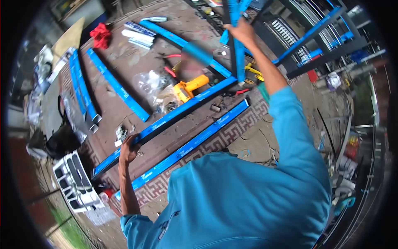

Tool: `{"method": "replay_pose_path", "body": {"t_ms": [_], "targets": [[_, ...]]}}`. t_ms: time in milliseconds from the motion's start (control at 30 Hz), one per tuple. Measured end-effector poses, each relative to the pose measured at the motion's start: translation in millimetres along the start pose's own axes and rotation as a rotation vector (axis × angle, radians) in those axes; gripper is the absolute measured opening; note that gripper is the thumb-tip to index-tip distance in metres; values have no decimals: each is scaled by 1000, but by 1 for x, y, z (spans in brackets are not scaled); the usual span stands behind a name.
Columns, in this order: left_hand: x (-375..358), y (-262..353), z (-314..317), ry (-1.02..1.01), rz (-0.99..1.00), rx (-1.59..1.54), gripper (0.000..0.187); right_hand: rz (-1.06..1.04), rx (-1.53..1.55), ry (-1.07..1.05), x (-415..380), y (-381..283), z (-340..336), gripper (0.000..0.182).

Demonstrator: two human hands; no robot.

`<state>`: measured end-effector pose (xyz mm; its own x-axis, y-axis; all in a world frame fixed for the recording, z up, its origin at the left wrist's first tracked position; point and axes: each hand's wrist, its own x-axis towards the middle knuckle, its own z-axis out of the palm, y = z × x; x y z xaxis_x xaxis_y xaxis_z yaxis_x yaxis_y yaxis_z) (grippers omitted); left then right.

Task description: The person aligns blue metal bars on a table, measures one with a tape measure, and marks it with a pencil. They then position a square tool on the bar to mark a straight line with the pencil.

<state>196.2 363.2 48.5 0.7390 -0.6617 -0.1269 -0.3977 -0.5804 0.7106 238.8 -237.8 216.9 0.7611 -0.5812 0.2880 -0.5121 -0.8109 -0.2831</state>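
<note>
My left hand [129,150] is wrapped round a long black bar with blue film [166,122], near its lower left end. At the upper right, my right hand [241,33] grips an upright blue and black bar [239,58]. The lower end of this bar meets the right end of the long bar. Another blue bar [174,39] runs from that same corner toward the upper left. Between the bars lie a yellow power drill [188,88] and a clear plastic bag [153,85]. A loose blue bar [186,149] lies nearer my body.
More blue bars [116,85] lie on the left, with a red cloth [100,36] and white packets [139,35] behind. A white plastic case [78,181] stands at the lower left. Blue and black frames [309,37] fill the upper right.
</note>
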Motion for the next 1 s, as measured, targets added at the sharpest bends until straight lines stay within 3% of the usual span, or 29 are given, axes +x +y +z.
{"method": "replay_pose_path", "body": {"t_ms": [100, 200, 233, 300, 367, 433, 467, 533, 600, 667, 733, 767, 867, 900, 933, 1000], "targets": [[11, -34, 2, 21, -16, 53, 43, 20, -98, -149, 35, -15, 52, 78], [20, -19, -10, -32, -94, 93, 43, 8, -131, -222, 54, -17, 97, 66], [19, -14, -9, 24, 103, 234, 44, -6, -128, -197, 60, -7, 119, 65], [21, -10, 3, 64, 62, 321, 43, -25, -124, -162, 62, 8, 156, 61], [15, -40, 19, 86, -38, 339, 40, -40, -5, -263, 50, 14, 156, 59], [16, -26, 13, 135, -50, 381, 37, -79, 82, -327, 41, 35, 165, 59], [15, -22, 11, 137, -85, 405, 36, -118, 185, -432, 47, 54, 171, 58], [15, -29, 12, 162, -46, 409, 36, 178, 722, -651, 16, 77, 126, 62], [13, -32, 17, 159, -127, 427, 37, -177, 401, -934, 9, 148, 127, 58], [15, -17, 24, 165, -135, 477, 46, -404, -82, -847, -52, 186, 104, 67], [15, 7, 40, 381, -151, 610, 51, -265, -361, -716, -117, 187, 99, 80], [17, 21, 52, 441, -125, 559, 56, -248, -306, -604, -139, 186, 102, 77], [31, 99, 102, 555, -81, 263, 46, -150, -24, -198, -149, 210, 124, 73], [34, 129, 120, 547, -53, 272, 46, -9, 158, -213, -149, 212, 119, 74], [36, 162, 140, 492, -87, 67, 42, 119, 348, -227, -144, 211, 109, 74], [47, 221, 179, 378, -165, -342, 37, 63, 333, 126, -148, 212, 95, 80]]}}
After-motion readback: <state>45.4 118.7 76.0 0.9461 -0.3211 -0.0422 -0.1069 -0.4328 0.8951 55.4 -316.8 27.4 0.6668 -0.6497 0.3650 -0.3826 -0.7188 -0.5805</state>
